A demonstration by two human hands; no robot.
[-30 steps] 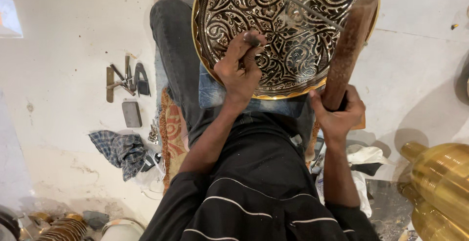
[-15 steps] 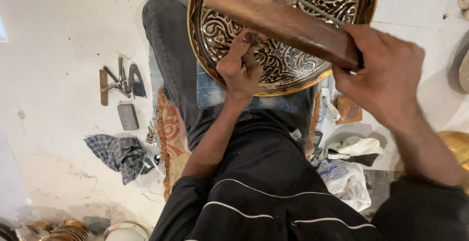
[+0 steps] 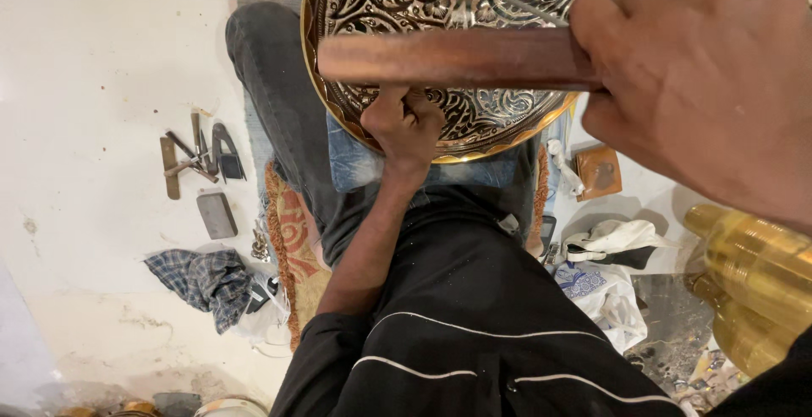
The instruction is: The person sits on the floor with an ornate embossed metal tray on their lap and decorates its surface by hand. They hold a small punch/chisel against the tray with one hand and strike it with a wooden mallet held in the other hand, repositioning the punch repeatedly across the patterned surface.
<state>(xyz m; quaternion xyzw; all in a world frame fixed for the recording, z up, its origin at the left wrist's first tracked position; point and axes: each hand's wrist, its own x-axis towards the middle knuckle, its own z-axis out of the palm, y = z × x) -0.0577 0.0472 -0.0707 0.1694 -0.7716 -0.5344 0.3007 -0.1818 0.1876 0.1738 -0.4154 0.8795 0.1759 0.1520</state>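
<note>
Raised since a second ago, mallet (image 3: 457, 57) clenched in right hand (image 3: 702, 87) above tray (image 3: 474, 121), left hand (image 3: 406, 125) pinching a barely visible chisel, mid-strike by the look.

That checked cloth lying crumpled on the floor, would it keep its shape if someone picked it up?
Probably not. The checked cloth lies in soft, bunched folds, so it would likely droop limply from wherever it is pinched. It looks thin, so it is probably light. Pushed across the floor, it would likely bunch up further, not slide as one piece.

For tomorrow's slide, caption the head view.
Right hand raises a wooden mallet over an engraved brass tray; left hand rests on it.
</note>
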